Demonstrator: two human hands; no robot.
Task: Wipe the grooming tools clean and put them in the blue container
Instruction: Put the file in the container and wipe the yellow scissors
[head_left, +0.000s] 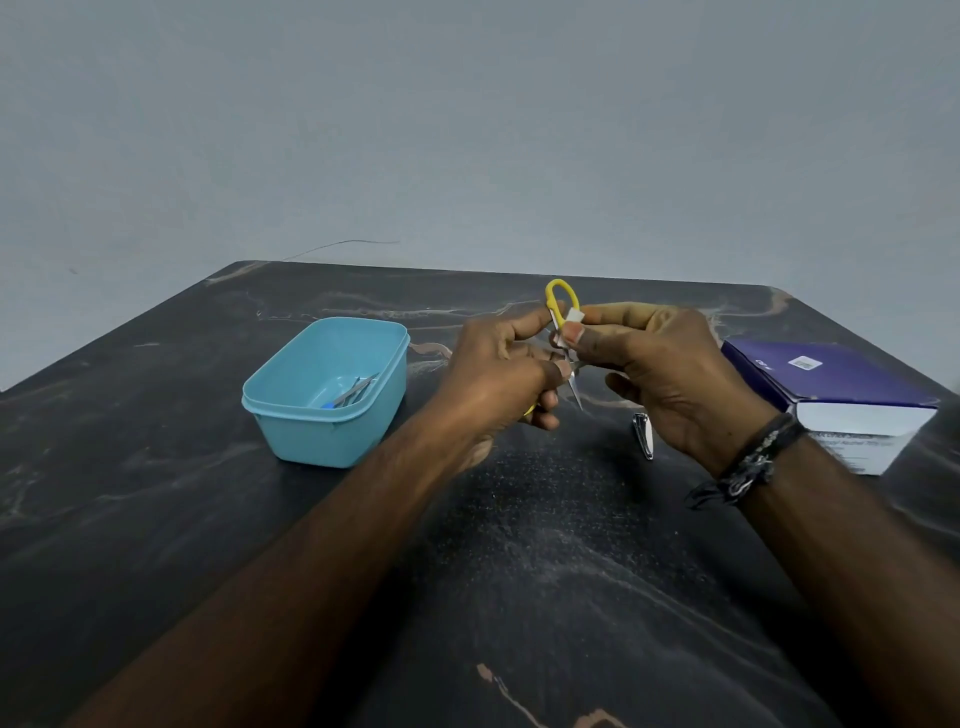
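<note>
Above the dark table (156, 519), your left hand (498, 374) gripped the yellow-handled scissors (563, 332) while your right hand (670, 374) pinched a small white wipe (573, 318) against them. Print on the purple box (831, 384) at right was too blurred to read. Thin metal tools (353, 391) lay in the blue container (324, 389); nail clippers (643, 435) lay near your right wrist.
</note>
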